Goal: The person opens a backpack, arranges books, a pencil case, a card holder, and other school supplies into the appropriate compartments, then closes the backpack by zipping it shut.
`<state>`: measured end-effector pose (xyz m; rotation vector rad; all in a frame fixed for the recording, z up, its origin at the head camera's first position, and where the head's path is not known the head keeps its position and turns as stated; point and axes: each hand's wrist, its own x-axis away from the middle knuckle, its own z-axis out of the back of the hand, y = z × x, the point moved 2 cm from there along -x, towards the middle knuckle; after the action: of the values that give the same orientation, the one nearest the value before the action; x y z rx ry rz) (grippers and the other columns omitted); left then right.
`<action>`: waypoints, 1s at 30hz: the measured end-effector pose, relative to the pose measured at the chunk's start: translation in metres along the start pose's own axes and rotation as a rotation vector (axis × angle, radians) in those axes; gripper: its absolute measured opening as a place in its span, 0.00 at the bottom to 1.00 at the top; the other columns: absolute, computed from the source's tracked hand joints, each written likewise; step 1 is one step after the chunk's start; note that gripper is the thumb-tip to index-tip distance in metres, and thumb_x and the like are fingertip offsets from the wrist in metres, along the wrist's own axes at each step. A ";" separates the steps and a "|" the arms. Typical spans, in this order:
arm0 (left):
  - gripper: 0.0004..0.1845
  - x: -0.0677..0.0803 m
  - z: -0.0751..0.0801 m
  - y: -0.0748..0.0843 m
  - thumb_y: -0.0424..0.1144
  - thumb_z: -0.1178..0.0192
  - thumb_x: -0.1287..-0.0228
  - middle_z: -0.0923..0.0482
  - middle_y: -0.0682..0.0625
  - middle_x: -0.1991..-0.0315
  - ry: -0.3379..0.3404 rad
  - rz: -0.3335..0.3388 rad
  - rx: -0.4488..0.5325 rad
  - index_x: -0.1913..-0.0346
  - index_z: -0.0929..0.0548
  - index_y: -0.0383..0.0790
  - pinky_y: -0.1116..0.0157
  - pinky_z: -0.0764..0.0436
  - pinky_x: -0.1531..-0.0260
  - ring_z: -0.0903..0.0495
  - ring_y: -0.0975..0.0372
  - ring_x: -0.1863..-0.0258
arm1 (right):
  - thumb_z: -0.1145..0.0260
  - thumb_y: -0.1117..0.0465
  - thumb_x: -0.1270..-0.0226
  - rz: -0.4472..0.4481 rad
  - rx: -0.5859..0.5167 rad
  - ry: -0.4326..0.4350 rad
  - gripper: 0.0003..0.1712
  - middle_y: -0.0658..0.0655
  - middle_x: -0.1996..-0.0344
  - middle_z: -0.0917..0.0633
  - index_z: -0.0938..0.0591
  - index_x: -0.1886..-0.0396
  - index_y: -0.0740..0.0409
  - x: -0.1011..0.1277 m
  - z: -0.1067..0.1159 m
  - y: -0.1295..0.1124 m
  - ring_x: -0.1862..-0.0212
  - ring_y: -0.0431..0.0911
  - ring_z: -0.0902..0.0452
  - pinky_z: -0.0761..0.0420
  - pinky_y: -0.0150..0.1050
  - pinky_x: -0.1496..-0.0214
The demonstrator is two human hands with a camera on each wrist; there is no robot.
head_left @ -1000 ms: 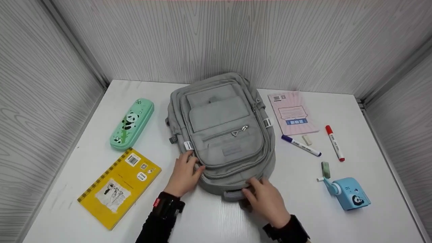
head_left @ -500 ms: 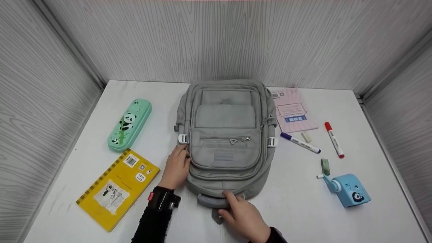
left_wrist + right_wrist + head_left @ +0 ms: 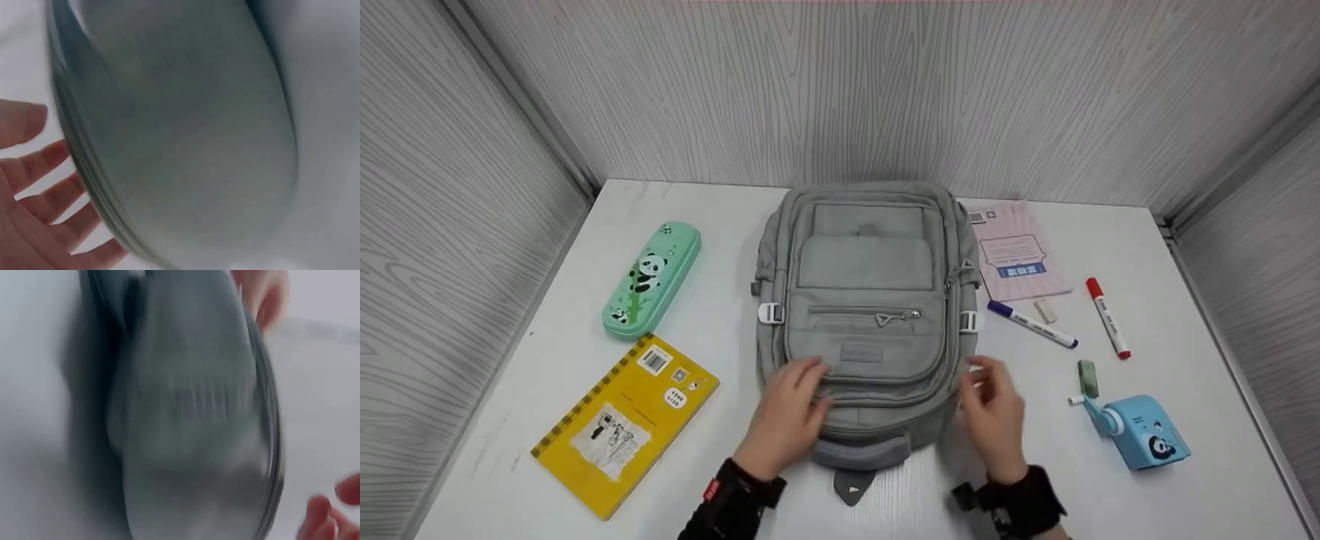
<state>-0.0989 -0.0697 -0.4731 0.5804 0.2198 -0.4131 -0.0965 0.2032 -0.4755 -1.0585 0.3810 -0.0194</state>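
A grey backpack [image 3: 870,300] lies flat and square in the middle of the white table, its top handle [image 3: 859,452] toward me. My left hand [image 3: 799,397] rests with spread fingers on the lower front of the bag. In the left wrist view those fingers [image 3: 39,185] lie straight beside the blurred backpack [image 3: 185,129]. My right hand [image 3: 991,397] hovers, motion-blurred, just off the bag's lower right edge, fingers loose and holding nothing. The right wrist view is a blur of the backpack [image 3: 191,410] with my fingertips [image 3: 329,520] at the bottom right.
On the left lie a green panda pencil case [image 3: 652,277] and a yellow notebook [image 3: 626,424]. To the right are a pink booklet [image 3: 1016,251], a blue-capped marker [image 3: 1031,324], a red marker [image 3: 1106,317], two small erasers [image 3: 1044,310] and a blue sharpener [image 3: 1144,431]. Grey walls enclose three sides.
The backpack was turned straight and sits squarer. My left hand moved from the bag's left side onto its lower front. My right hand let go of the handle and swung to the right.
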 end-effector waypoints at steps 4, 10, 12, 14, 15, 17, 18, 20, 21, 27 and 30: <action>0.28 0.019 -0.012 0.020 0.49 0.36 0.35 0.26 0.41 0.35 -0.169 -0.079 0.025 0.35 0.24 0.42 0.46 0.29 0.35 0.27 0.48 0.36 | 0.48 0.71 0.32 -0.310 0.015 -0.091 0.24 0.71 0.46 0.22 0.28 0.36 0.68 -0.054 0.015 0.040 0.76 0.31 0.28 0.26 0.26 0.72; 0.28 0.030 -0.026 0.021 0.55 0.37 0.37 0.28 0.43 0.32 -0.255 -0.107 -0.100 0.36 0.23 0.50 0.48 0.33 0.34 0.29 0.51 0.34 | 0.52 0.72 0.32 -0.396 -0.044 -0.406 0.31 0.76 0.35 0.29 0.38 0.28 0.71 -0.096 0.009 0.076 0.75 0.34 0.28 0.25 0.28 0.72; 0.27 0.031 -0.029 0.020 0.55 0.37 0.37 0.28 0.43 0.32 -0.244 -0.127 -0.120 0.37 0.22 0.51 0.49 0.32 0.34 0.29 0.51 0.34 | 0.52 0.72 0.34 -0.386 -0.057 -0.413 0.30 0.73 0.41 0.24 0.34 0.31 0.72 -0.100 0.007 0.079 0.75 0.34 0.29 0.25 0.29 0.72; 0.26 0.031 -0.031 0.020 0.55 0.37 0.38 0.27 0.44 0.32 -0.226 -0.141 -0.131 0.37 0.21 0.52 0.50 0.32 0.35 0.28 0.52 0.34 | 0.50 0.73 0.36 -0.378 -0.065 -0.391 0.28 0.69 0.49 0.20 0.30 0.35 0.71 -0.102 0.005 0.079 0.76 0.34 0.29 0.26 0.30 0.73; 0.26 0.032 -0.032 0.019 0.55 0.37 0.38 0.27 0.45 0.32 -0.214 -0.148 -0.138 0.38 0.21 0.53 0.51 0.32 0.35 0.28 0.52 0.35 | 0.50 0.73 0.37 -0.376 -0.060 -0.376 0.27 0.67 0.52 0.19 0.28 0.37 0.71 -0.103 0.005 0.079 0.76 0.35 0.29 0.26 0.30 0.73; 0.26 0.033 -0.034 0.018 0.55 0.37 0.39 0.26 0.45 0.33 -0.188 -0.155 -0.152 0.38 0.21 0.54 0.52 0.31 0.35 0.28 0.53 0.35 | 0.49 0.73 0.39 -0.362 -0.020 -0.342 0.26 0.64 0.57 0.19 0.26 0.40 0.71 -0.104 0.004 0.079 0.73 0.36 0.29 0.27 0.31 0.71; 0.26 0.033 -0.035 0.018 0.56 0.37 0.39 0.26 0.46 0.33 -0.174 -0.157 -0.162 0.39 0.21 0.54 0.52 0.31 0.36 0.27 0.53 0.36 | 0.48 0.73 0.39 -0.352 0.011 -0.330 0.24 0.64 0.58 0.18 0.24 0.42 0.72 -0.104 0.004 0.079 0.71 0.37 0.28 0.27 0.31 0.70; 0.25 0.034 -0.037 0.017 0.56 0.37 0.40 0.25 0.46 0.34 -0.153 -0.153 -0.170 0.40 0.20 0.55 0.52 0.30 0.38 0.27 0.53 0.36 | 0.46 0.72 0.38 -0.318 0.092 -0.312 0.20 0.66 0.60 0.18 0.22 0.47 0.72 -0.105 0.004 0.079 0.68 0.40 0.27 0.27 0.31 0.67; 0.25 0.034 -0.038 0.017 0.56 0.37 0.40 0.25 0.46 0.34 -0.149 -0.148 -0.178 0.40 0.20 0.55 0.51 0.29 0.40 0.26 0.53 0.37 | 0.46 0.71 0.38 -0.297 0.140 -0.305 0.18 0.67 0.60 0.18 0.20 0.50 0.73 -0.105 0.004 0.080 0.66 0.42 0.27 0.28 0.32 0.66; 0.23 0.033 -0.042 0.022 0.56 0.38 0.38 0.25 0.45 0.34 -0.214 -0.087 -0.232 0.40 0.19 0.58 0.52 0.30 0.47 0.27 0.52 0.37 | 0.44 0.68 0.35 -0.147 0.370 -0.313 0.11 0.69 0.67 0.16 0.18 0.66 0.71 -0.096 0.009 0.074 0.67 0.53 0.22 0.26 0.38 0.65; 0.22 0.033 -0.042 0.023 0.55 0.40 0.36 0.25 0.46 0.34 -0.236 -0.058 -0.260 0.40 0.19 0.59 0.54 0.30 0.49 0.27 0.52 0.36 | 0.44 0.68 0.33 -0.086 0.414 -0.330 0.11 0.68 0.68 0.14 0.18 0.69 0.69 -0.088 0.011 0.069 0.68 0.54 0.20 0.24 0.40 0.65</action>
<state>-0.0631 -0.0383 -0.5068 0.2671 0.0619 -0.4969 -0.1868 0.2635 -0.5035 -0.6513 0.0265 -0.0004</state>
